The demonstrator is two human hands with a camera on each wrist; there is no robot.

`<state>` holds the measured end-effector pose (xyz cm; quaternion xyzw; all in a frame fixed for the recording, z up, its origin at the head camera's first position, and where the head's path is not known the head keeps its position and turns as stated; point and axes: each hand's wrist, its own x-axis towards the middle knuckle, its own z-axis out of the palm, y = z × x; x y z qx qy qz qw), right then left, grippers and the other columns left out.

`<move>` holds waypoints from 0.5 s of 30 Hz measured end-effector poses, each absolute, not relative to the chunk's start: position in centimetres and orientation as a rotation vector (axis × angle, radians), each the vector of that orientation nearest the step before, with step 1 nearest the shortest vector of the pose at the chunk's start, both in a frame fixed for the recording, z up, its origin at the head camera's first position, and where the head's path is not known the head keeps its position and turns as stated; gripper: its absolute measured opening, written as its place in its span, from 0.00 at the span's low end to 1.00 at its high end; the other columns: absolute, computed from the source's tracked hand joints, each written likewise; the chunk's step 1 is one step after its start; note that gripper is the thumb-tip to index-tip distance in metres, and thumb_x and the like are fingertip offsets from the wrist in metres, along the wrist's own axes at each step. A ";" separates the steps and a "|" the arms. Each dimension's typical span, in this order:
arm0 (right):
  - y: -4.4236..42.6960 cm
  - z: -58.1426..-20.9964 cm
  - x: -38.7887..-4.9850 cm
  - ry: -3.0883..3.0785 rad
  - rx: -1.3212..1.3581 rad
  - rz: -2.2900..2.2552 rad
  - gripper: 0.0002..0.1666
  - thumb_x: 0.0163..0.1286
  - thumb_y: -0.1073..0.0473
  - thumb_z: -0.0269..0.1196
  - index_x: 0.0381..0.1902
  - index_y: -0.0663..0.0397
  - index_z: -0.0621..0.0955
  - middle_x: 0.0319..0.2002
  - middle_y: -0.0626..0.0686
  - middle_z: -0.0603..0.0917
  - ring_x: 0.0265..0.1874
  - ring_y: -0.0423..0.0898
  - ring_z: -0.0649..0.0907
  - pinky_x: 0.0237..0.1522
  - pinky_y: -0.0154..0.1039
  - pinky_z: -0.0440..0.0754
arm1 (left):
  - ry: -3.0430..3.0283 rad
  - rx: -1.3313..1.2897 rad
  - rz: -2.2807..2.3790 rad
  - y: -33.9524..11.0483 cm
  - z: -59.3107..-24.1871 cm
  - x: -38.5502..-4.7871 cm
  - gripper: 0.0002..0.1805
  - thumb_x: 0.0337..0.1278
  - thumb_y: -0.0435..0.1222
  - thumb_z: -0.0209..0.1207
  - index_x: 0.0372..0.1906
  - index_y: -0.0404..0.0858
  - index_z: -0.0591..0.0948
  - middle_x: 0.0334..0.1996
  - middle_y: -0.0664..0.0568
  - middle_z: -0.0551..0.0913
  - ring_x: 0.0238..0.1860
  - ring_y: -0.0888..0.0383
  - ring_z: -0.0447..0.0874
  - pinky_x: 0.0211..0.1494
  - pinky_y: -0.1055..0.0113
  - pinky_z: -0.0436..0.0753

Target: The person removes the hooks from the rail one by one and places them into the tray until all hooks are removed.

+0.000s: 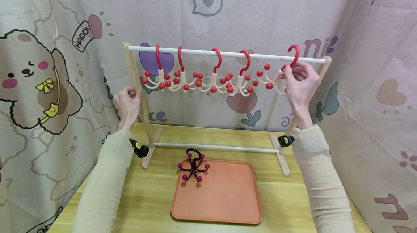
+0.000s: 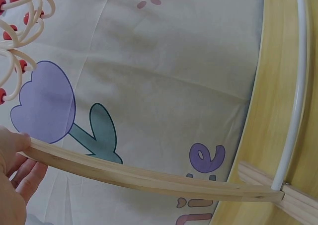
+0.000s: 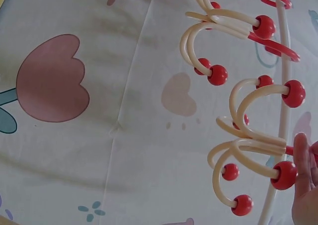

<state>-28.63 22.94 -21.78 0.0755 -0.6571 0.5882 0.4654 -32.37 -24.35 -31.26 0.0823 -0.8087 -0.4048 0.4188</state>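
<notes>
The right hand [image 1: 302, 84] pinches a hanger [image 3: 263, 144] near the right end of the rod [image 1: 229, 54]; the left hand [image 1: 127, 105] grips the post [image 2: 149, 179]. Releasing before the hook [image 1: 297, 55] seats could drop it, and tugging the post could tilt the rod

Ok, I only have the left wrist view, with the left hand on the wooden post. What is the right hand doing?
Observer: In the head view, the right hand pinches a red-hooked hanger near the base of its hook.
Operator: Copy. Is anything in front of the rack?
Observer: Yes, a black hanger is at the far left corner of an orange tray.
Operator: My view cuts off the upper bar. How many hang there, besides the held one?
Observer: Four other hangers hang from it, all with red hooks.
</notes>
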 end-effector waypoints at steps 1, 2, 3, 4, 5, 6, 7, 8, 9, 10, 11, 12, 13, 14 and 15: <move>23.0 -21.8 -28.6 -1.600 0.193 1.459 0.14 0.66 0.61 0.67 0.47 0.61 0.85 0.34 0.42 0.89 0.29 0.34 0.89 0.39 0.24 0.84 | -2.028 0.206 -1.015 -24.3 -31.3 -32.4 0.14 0.64 0.34 0.63 0.44 0.25 0.84 0.40 0.30 0.87 0.45 0.35 0.81 0.57 0.48 0.72; 23.1 -21.8 -28.5 -1.592 0.196 1.470 0.13 0.66 0.61 0.67 0.47 0.60 0.85 0.33 0.42 0.88 0.29 0.35 0.89 0.38 0.24 0.84 | -2.027 0.207 -1.017 -24.3 -31.2 -32.4 0.14 0.65 0.35 0.63 0.44 0.25 0.84 0.40 0.30 0.87 0.45 0.35 0.81 0.57 0.48 0.72; 23.3 -21.9 -28.5 -1.582 0.198 1.480 0.12 0.66 0.61 0.67 0.46 0.59 0.85 0.33 0.42 0.88 0.29 0.35 0.89 0.38 0.24 0.84 | -2.026 0.207 -1.018 -24.3 -31.2 -32.4 0.14 0.65 0.35 0.63 0.44 0.25 0.84 0.40 0.30 0.87 0.45 0.35 0.81 0.57 0.48 0.72; 23.4 -21.9 -28.4 -1.581 0.195 1.480 0.12 0.66 0.61 0.67 0.46 0.58 0.85 0.33 0.42 0.88 0.29 0.35 0.89 0.38 0.24 0.84 | -2.025 0.207 -1.018 -24.3 -31.2 -32.4 0.14 0.65 0.34 0.63 0.44 0.24 0.84 0.40 0.30 0.87 0.45 0.35 0.81 0.57 0.48 0.72; 23.5 -22.0 -28.4 -1.575 0.196 1.485 0.11 0.66 0.62 0.67 0.46 0.57 0.86 0.33 0.42 0.88 0.29 0.35 0.89 0.38 0.24 0.84 | -2.025 0.207 -1.018 -24.3 -31.2 -32.4 0.14 0.65 0.34 0.63 0.45 0.24 0.84 0.40 0.30 0.87 0.45 0.35 0.81 0.57 0.48 0.72; 23.6 -22.0 -28.3 -1.570 0.197 1.485 0.11 0.66 0.62 0.67 0.46 0.56 0.86 0.34 0.43 0.89 0.29 0.35 0.89 0.38 0.24 0.84 | -2.025 0.207 -1.017 -24.3 -31.2 -32.4 0.14 0.65 0.34 0.63 0.45 0.24 0.84 0.40 0.30 0.87 0.45 0.35 0.81 0.57 0.48 0.72; 23.7 -22.1 -28.2 -1.574 0.191 1.478 0.11 0.66 0.62 0.67 0.46 0.56 0.86 0.34 0.43 0.89 0.29 0.35 0.89 0.39 0.24 0.84 | -2.025 0.207 -1.016 -24.3 -31.2 -32.4 0.14 0.65 0.34 0.63 0.45 0.25 0.84 0.40 0.30 0.87 0.45 0.35 0.82 0.57 0.48 0.72; 23.8 -22.2 -28.1 -1.574 0.188 1.475 0.11 0.66 0.62 0.67 0.46 0.56 0.86 0.35 0.44 0.89 0.30 0.35 0.89 0.39 0.24 0.84 | -2.025 0.207 -1.015 -24.3 -31.2 -32.4 0.14 0.65 0.34 0.63 0.45 0.25 0.84 0.40 0.30 0.87 0.45 0.35 0.82 0.56 0.48 0.73; 23.9 -22.3 -28.0 -1.570 0.187 1.480 0.11 0.66 0.62 0.67 0.46 0.56 0.85 0.35 0.45 0.90 0.30 0.35 0.89 0.39 0.25 0.84 | -2.026 0.208 -1.011 -24.3 -31.2 -32.4 0.14 0.65 0.34 0.63 0.45 0.25 0.84 0.40 0.30 0.87 0.45 0.35 0.82 0.56 0.48 0.73; 24.0 -22.5 -27.9 -1.570 0.180 1.481 0.12 0.66 0.62 0.67 0.46 0.56 0.85 0.36 0.46 0.90 0.30 0.36 0.89 0.40 0.25 0.84 | -2.026 0.207 -1.009 -24.3 -31.2 -32.4 0.14 0.65 0.34 0.63 0.45 0.25 0.84 0.40 0.30 0.87 0.45 0.35 0.82 0.56 0.48 0.73; 24.0 -22.6 -27.8 -1.566 0.175 1.488 0.12 0.66 0.62 0.68 0.46 0.56 0.85 0.36 0.48 0.90 0.30 0.36 0.89 0.40 0.25 0.84 | -2.027 0.207 -1.007 -24.3 -31.2 -32.4 0.14 0.65 0.34 0.63 0.45 0.25 0.84 0.40 0.30 0.88 0.45 0.35 0.82 0.56 0.48 0.73; 24.1 -22.7 -27.7 -1.564 0.167 1.492 0.12 0.65 0.61 0.68 0.46 0.56 0.85 0.37 0.49 0.90 0.30 0.36 0.90 0.40 0.25 0.84 | -2.027 0.208 -1.006 -24.3 -31.2 -32.4 0.14 0.64 0.34 0.63 0.45 0.25 0.84 0.40 0.30 0.88 0.45 0.35 0.82 0.56 0.48 0.73; 24.2 -22.8 -27.5 -1.562 0.158 1.498 0.12 0.65 0.61 0.68 0.46 0.56 0.85 0.37 0.49 0.90 0.31 0.37 0.90 0.40 0.25 0.85 | -2.027 0.207 -1.007 -24.3 -31.2 -32.4 0.14 0.64 0.34 0.63 0.45 0.25 0.84 0.40 0.30 0.88 0.44 0.35 0.83 0.56 0.48 0.73; 24.2 -23.0 -27.4 -1.559 0.154 1.501 0.12 0.65 0.61 0.68 0.46 0.56 0.85 0.37 0.50 0.90 0.31 0.37 0.90 0.40 0.26 0.85 | -2.027 0.207 -1.007 -24.3 -31.2 -32.4 0.14 0.64 0.34 0.63 0.45 0.25 0.84 0.40 0.30 0.88 0.44 0.35 0.83 0.56 0.48 0.73; 24.3 -23.1 -27.3 -1.560 0.146 1.496 0.12 0.65 0.60 0.68 0.46 0.56 0.85 0.37 0.49 0.90 0.31 0.37 0.90 0.41 0.26 0.85 | -2.027 0.208 -1.008 -24.3 -31.2 -32.4 0.14 0.64 0.34 0.63 0.45 0.25 0.84 0.40 0.30 0.88 0.44 0.35 0.83 0.56 0.48 0.73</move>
